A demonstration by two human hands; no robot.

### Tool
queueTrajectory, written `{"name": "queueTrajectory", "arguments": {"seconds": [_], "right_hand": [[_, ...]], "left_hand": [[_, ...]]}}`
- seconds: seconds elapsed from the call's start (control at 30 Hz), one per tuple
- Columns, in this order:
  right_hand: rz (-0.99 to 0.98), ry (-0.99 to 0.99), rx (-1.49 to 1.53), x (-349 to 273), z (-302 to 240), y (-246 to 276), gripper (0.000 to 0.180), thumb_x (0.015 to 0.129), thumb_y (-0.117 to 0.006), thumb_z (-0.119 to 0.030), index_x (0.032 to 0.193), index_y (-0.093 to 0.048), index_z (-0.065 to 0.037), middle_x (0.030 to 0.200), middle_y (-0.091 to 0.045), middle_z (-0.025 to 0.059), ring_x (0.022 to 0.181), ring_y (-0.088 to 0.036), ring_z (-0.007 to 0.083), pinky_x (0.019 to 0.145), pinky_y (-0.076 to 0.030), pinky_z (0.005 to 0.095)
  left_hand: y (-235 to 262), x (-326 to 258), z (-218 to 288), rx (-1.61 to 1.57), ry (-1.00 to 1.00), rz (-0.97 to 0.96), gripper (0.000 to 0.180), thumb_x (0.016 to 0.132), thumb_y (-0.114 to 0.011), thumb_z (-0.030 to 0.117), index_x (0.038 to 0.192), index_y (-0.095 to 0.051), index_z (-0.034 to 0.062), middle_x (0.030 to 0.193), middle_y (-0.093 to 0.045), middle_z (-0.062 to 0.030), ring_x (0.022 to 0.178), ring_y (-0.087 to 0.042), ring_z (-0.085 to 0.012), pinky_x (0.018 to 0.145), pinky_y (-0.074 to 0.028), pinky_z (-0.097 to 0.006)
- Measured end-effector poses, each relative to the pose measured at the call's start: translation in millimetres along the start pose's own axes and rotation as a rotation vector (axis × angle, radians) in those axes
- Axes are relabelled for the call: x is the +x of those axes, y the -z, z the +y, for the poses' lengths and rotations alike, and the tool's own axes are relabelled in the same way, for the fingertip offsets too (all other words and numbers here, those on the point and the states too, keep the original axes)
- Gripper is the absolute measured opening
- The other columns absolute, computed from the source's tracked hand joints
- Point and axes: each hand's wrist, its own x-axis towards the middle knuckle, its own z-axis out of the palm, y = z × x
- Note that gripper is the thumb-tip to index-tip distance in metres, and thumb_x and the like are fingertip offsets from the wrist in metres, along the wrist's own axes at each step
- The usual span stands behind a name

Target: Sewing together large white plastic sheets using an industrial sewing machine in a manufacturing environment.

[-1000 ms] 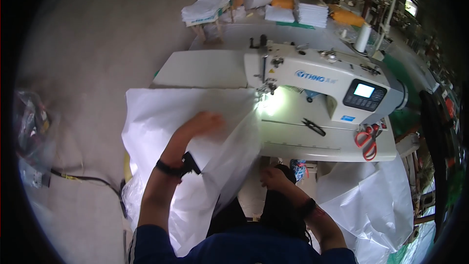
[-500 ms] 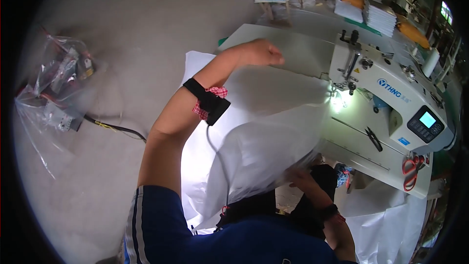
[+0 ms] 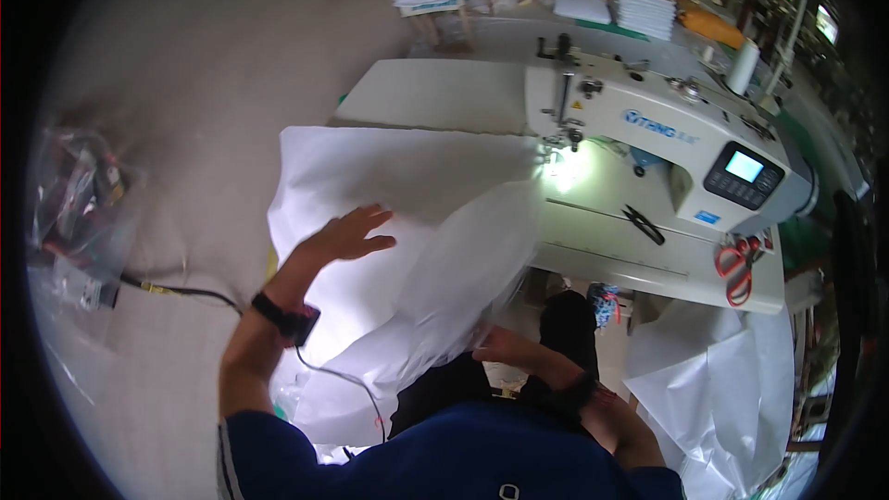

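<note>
A large white sheet (image 3: 370,176) runs from under the needle of the white sewing machine (image 3: 630,111), across the table and down over my lap. Above its left part, my left hand (image 3: 347,234) is open, thumb and fingers apart, palm down and holding nothing. My right hand (image 3: 500,344) is closed on the sheet's lower edge, near my lap; its fingertips are partly hidden by the sheet and blurred. The needle area is lit by the machine's lamp.
Black thread snips (image 3: 644,224) and red-handled scissors (image 3: 734,270) lie on the machine table (image 3: 611,255). More white sheeting (image 3: 713,370) hangs below at right. Stacked white sheets (image 3: 645,14) stand at the back. A clear plastic bag (image 3: 79,194) and black cable (image 3: 190,291) are on the left.
My left hand has come back from the sheet's far edge toward me and opened out. My right hand stays at the sheet's lower edge. The view has turned, shifting the machine left in the picture.
</note>
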Motion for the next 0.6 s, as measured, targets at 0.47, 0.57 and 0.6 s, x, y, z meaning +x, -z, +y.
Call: {"name": "queueTrajectory", "arguments": {"seconds": [0.47,0.57,0.6], "right_hand": [[0.02,-0.281,-0.171,48.2,-70.0,-43.0,0.057,0.085,-0.06,-0.045,0.12,-0.056,-0.001,0.123,-0.055,0.0156,0.116,-0.049,0.0246,0.101,-0.034,0.0318],[0.016,-0.383,-0.157,33.4,-59.4,-48.6,0.056,0.084,-0.06,-0.046,0.118,-0.057,-0.001,0.121,-0.056,0.0157,0.115,-0.049,0.0244,0.1,-0.035,0.0324],[0.074,-0.326,-0.212,29.0,-52.0,-50.8,0.054,0.083,-0.062,-0.043,0.117,-0.057,-0.001,0.12,-0.057,0.0152,0.112,-0.051,0.024,0.099,-0.036,0.0317]], "left_hand": [[30.7,167.2,-44.6,0.044,0.08,0.339,0.059,0.09,-0.037,0.053,0.142,-0.029,0.0266,0.151,-0.018,0.0037,0.139,-0.013,-0.0201,0.11,-0.006,-0.053],[43.4,201.3,-47.1,0.094,0.049,0.303,0.06,0.09,-0.036,0.053,0.142,-0.027,0.0254,0.151,-0.015,0.002,0.139,-0.014,-0.0217,0.109,-0.012,-0.053],[47.7,207.3,-47.2,0.123,0.05,0.278,0.061,0.09,-0.036,0.053,0.143,-0.026,0.025,0.152,-0.014,0.0011,0.139,-0.014,-0.0224,0.109,-0.014,-0.053]]}}
